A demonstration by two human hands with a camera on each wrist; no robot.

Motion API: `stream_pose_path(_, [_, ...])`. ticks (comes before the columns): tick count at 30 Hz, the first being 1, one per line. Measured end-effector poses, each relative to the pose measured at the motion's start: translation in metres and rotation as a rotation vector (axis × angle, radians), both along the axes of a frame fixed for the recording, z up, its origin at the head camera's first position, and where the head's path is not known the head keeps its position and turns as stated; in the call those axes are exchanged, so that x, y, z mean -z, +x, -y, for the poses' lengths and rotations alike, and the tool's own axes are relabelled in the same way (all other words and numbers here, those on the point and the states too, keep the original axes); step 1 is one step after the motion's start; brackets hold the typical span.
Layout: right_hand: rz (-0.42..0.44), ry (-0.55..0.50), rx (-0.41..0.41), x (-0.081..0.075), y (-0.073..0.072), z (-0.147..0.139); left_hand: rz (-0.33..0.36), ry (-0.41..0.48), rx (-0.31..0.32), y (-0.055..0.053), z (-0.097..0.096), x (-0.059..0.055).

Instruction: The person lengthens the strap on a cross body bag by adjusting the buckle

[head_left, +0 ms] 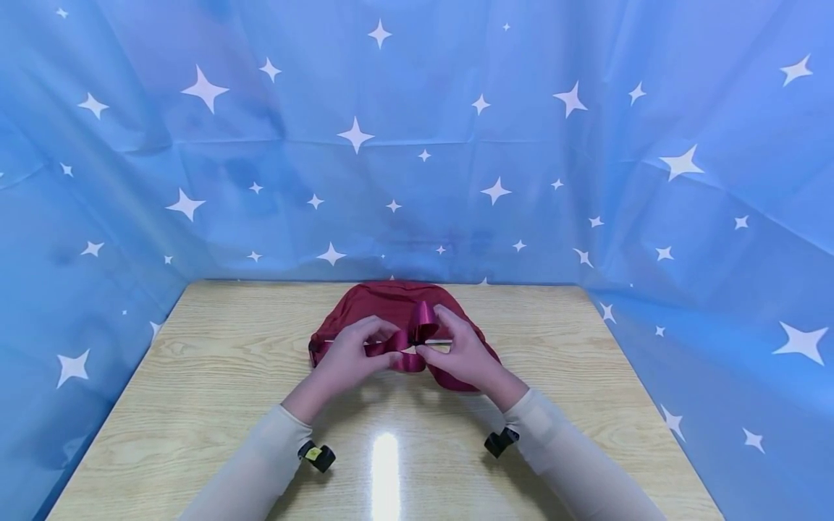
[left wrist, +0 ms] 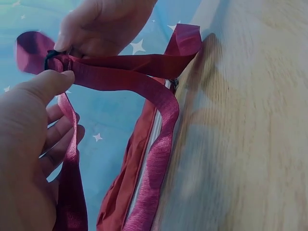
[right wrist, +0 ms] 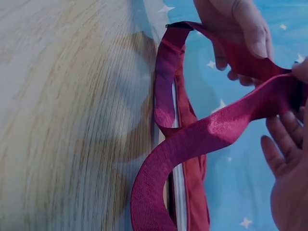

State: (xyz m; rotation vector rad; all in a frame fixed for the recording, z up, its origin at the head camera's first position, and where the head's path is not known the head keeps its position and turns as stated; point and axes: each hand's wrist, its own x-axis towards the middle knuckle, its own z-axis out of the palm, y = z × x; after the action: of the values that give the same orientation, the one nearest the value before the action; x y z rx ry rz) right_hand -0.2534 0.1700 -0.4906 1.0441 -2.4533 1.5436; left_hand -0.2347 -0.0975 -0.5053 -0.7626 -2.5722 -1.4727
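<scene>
A dark red bag [head_left: 391, 300] with a pale zipper lies on the table, its wide red strap [left wrist: 154, 168] looping up in front. My left hand [head_left: 358, 351] holds the strap; in the left wrist view its thumb presses beside a small black piece [left wrist: 50, 57], perhaps a slider. Opposite, my right hand [head_left: 465, 354] pinches the strap close to that same piece. The right wrist view has the strap [right wrist: 192, 139] running in a broad curve up to the right thumb, while the left fingers [right wrist: 255, 41] sit along another stretch. The black piece is partly hidden by the thumbs.
The pale wooden table [head_left: 228, 362] extends on both sides of the bag. A blue curtain [head_left: 417, 181] with white stars hangs behind it and along both sides. Small black devices are strapped to both wrists.
</scene>
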Motion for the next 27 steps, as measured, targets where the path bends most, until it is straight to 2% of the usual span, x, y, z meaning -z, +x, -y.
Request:
stream_pose_path(3, [-0.003,0.006,-0.014,0.0005,-0.0004,-0.0017,0.022,0.017,0.006,-0.0008,0.0007,0.0023])
stream_pose_path(7, [-0.014,0.025,-0.033,0.0003,-0.0010,-0.0025,0.018,0.027,0.019,-0.0008,0.0000,0.0028])
stream_pose_path(12, [-0.011,0.049,-0.057,0.0004,-0.0019,-0.0015,0.014,0.055,0.029,-0.0005,-0.0023,0.0000])
stream_pose_path(16, [0.024,0.042,-0.040,0.0006,-0.0005,-0.0013,-0.005,0.078,0.032,-0.0004,-0.0043,-0.0046])
stream_pose_path(27, [0.041,0.112,-0.015,-0.0022,0.0012,-0.0005,-0.087,-0.030,0.027,-0.0014,-0.0072,-0.0055])
